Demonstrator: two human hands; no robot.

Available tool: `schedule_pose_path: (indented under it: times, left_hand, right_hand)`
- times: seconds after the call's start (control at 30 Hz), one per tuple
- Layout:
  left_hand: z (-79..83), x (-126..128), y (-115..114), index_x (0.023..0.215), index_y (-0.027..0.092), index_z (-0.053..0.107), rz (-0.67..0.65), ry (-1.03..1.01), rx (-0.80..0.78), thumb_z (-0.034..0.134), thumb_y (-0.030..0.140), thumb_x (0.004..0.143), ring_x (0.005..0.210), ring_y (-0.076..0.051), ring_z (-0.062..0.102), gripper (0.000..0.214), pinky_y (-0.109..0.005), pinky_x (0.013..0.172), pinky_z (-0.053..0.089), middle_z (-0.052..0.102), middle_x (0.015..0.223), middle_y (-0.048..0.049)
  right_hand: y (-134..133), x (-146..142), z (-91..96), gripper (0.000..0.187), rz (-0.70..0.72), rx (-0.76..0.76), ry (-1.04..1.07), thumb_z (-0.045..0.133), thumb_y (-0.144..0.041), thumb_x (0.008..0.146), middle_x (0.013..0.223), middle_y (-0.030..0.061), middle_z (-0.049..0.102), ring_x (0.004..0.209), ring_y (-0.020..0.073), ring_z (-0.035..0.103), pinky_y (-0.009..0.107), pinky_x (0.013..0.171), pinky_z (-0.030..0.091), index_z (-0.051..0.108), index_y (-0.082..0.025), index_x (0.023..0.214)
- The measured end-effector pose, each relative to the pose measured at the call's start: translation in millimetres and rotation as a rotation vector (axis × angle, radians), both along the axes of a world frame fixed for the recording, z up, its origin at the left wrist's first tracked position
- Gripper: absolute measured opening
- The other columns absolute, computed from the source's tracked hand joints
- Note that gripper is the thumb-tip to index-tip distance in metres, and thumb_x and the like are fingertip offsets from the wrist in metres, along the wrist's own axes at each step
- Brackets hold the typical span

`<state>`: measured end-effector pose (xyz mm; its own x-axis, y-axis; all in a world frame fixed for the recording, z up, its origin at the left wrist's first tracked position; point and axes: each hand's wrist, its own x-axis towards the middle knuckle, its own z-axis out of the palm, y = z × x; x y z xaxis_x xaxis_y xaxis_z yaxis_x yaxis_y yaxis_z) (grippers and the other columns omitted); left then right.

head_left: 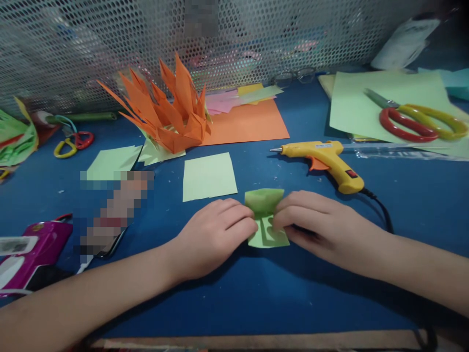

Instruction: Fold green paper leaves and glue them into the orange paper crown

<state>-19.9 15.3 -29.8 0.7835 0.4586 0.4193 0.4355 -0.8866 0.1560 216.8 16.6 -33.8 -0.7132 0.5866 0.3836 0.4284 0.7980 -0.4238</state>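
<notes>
A small light-green sheet of paper (269, 237) lies before me on the blue tabletop, creased across, its far half standing up. My left hand (216, 234) has its fingers closed at the paper's left edge. On the right edge, my right hand (311, 220) pinches the same sheet, thumb and fingertips near the fold. Both hands partly cover the sides of the paper. Just beyond the left hand lies a flat square of pale green paper (208, 176). A yellow hot glue gun (326, 159) with an orange trigger rests past my right hand.
An orange folded-paper piece (183, 117) with pointed tips stands on orange paper (252, 122). Large scissors (417, 117) lie on green sheets at right, small scissors (75, 142) at left. A blurred-out phone (113, 220) and purple box (44, 249) sit left. Perforated metal mesh (146, 39) borders the back.
</notes>
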Motion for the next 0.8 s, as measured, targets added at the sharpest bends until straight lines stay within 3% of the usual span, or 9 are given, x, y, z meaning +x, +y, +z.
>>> schedule_pose_path:
  times: [0.13,0.27,0.37,0.5,0.57,0.8]
  left_hand:
    - [3.2,0.9,-2.1,0.088,0.012,0.066,-0.001,0.02,-0.043,0.048,0.014,0.095,0.09,-0.019,0.066,0.02,-0.029,0.084,0.053,0.074,0.094,-0.0081]
    - [3.9,0.9,-3.7,0.085,0.013,0.067,0.027,0.0,-0.118,0.055,0.023,0.095,0.088,-0.019,0.064,0.019,-0.031,0.08,0.051,0.073,0.092,-0.007]
    - [4.1,2.3,-3.0,0.085,0.015,0.066,0.075,-0.037,-0.251,0.054,0.022,0.096,0.081,-0.016,0.062,0.018,-0.028,0.077,0.049,0.071,0.085,-0.0038]
    - [4.4,6.2,-2.9,0.096,0.017,0.062,0.251,-0.104,-0.451,0.062,0.024,0.092,0.075,-0.014,0.061,0.008,-0.025,0.072,0.049,0.068,0.081,0.0001]
    - [4.3,8.3,-3.2,0.101,0.019,0.058,0.327,-0.138,-0.536,0.067,0.024,0.088,0.071,-0.013,0.06,0.017,-0.024,0.068,0.049,0.066,0.081,0.002]
    - [2.8,13.2,-3.6,0.104,0.022,0.054,0.4,-0.135,-0.605,0.067,0.018,0.086,0.075,-0.014,0.058,0.022,-0.027,0.069,0.046,0.064,0.082,0.0036]
  right_hand:
    - [-0.2,2.3,3.7,0.017,0.048,-0.084,-0.019,0.049,-0.006,0.087,0.091,0.0047,0.064,0.084,0.0122,0.06,0.023,0.074,0.05,0.06,-0.019,0.089]
    - [-1.0,2.0,10.2,0.008,0.053,-0.176,-0.016,0.055,-0.014,0.088,0.095,0.0056,0.063,0.086,0.011,0.061,0.022,0.078,0.051,0.062,-0.018,0.088]
    - [-1.4,0.3,9.7,0.015,-0.011,-0.19,-0.016,0.05,-0.017,0.093,0.087,0.0045,0.062,0.081,0.011,0.06,0.022,0.074,0.05,0.062,-0.018,0.084]
    - [-3.5,-2.7,3.8,0.016,-0.173,-0.242,-0.009,0.051,-0.024,0.093,0.079,0.0024,0.057,0.07,0.0119,0.056,0.024,0.063,0.046,0.059,-0.019,0.08]
    - [-4.3,-4.3,1.7,0.018,-0.227,-0.266,-0.015,0.052,-0.026,0.093,0.077,0.0018,0.054,0.068,0.0123,0.054,0.025,0.061,0.044,0.057,-0.02,0.077]
    - [-2.6,-7.5,3.7,0.027,-0.275,-0.265,-0.066,0.051,-0.026,0.091,0.068,0.0008,0.049,0.059,0.0116,0.049,0.024,0.053,0.039,0.055,-0.02,0.065]
